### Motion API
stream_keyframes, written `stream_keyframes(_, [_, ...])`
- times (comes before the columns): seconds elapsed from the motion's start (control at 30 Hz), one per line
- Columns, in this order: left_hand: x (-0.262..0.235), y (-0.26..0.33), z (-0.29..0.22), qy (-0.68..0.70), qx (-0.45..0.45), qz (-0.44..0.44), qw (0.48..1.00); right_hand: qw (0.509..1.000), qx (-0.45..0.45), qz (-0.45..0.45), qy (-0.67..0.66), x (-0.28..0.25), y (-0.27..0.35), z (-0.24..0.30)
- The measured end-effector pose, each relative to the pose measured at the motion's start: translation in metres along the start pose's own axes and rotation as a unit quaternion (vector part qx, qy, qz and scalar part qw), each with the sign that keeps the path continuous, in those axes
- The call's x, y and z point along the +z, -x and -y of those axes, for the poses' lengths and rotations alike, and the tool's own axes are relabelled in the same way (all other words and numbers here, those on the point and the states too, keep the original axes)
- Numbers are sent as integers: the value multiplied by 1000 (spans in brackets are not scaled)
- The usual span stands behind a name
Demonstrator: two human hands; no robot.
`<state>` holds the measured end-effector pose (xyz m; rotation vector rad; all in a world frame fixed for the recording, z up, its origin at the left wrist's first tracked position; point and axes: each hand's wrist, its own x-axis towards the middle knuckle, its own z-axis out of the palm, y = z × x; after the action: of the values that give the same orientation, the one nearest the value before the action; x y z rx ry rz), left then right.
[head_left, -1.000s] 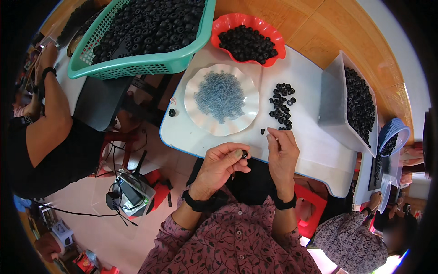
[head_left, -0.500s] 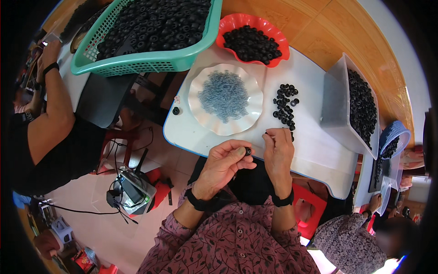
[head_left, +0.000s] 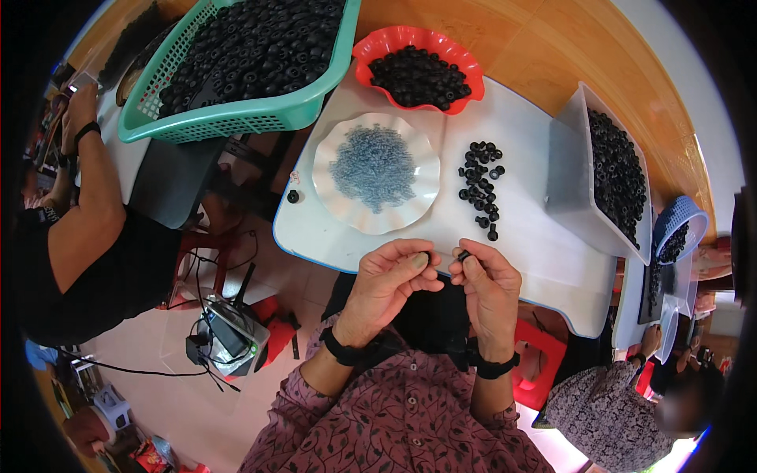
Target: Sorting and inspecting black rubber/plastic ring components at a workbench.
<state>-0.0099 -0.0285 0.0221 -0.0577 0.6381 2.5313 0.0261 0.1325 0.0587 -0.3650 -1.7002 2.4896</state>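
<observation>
Just over the table's near edge, my left hand [head_left: 388, 280] pinches a small black ring-shaped part [head_left: 428, 257] between thumb and fingers. Close by on its right, my right hand [head_left: 486, 284] grips another small black part [head_left: 464, 255] at its fingertips. A small gap separates the two hands. Beyond them a white wavy-rimmed plate [head_left: 326, 202] holds a heap of small clear bluish pieces [head_left: 372, 169]. To its right, loose black parts [head_left: 479, 185] lie in a scattered column on the white table [head_left: 520, 252].
A green basket [head_left: 229, 130] and a red scalloped bowl [head_left: 474, 75] stand at the back, both with black parts. A clear bin [head_left: 569, 189] of black parts is at the right. One black part [head_left: 293, 196] lies near the left edge. Co-workers sit on both sides.
My right hand has turned and come up with a black part at its fingertips, away from the loose ones. My left hand keeps its pinch. The whole view has shifted slightly.
</observation>
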Motion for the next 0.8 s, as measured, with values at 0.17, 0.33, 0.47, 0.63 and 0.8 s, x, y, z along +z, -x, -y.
stream_keyframes(0.17, [11,0,2,-41,0,-11,999,1000,7,-2,-29,-2,6,5])
stream_keyframes(0.33, [15,-1,5,-56,2,14,998,1000,-6,6,-13,-6,10,5])
stream_keyframes(0.47, [23,-2,7,-61,0,25,998,999,-32,6,31,-5,13,6])
stream_keyframes(0.63, [29,-2,11,-62,6,14,998,996,-71,-4,58,-6,14,4])
stream_keyframes(0.8, [32,-2,12,-10,-6,28,1000,988,-107,-18,106,-1,16,8])
